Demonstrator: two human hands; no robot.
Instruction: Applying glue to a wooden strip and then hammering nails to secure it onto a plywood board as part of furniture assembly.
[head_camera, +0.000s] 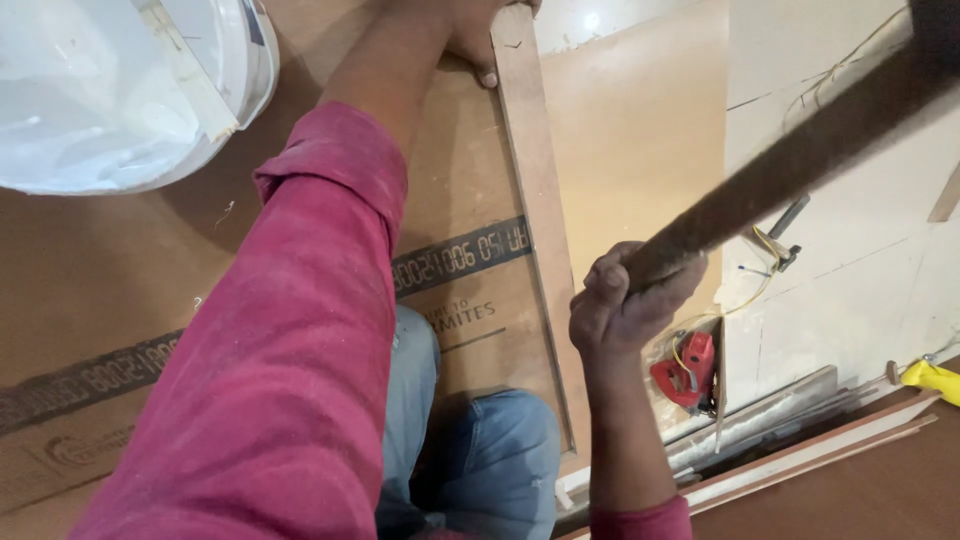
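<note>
Strip (535, 190) lies on the board (150, 300), pinned far by the left hand (470, 35); right hand (625, 300) grips a raised, blurred handle (800, 165), fixing seemingly unfinished.

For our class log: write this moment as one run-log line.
left hand: pressing wooden strip on board | right hand: gripping raised wooden handle | nearby: white bucket
</note>
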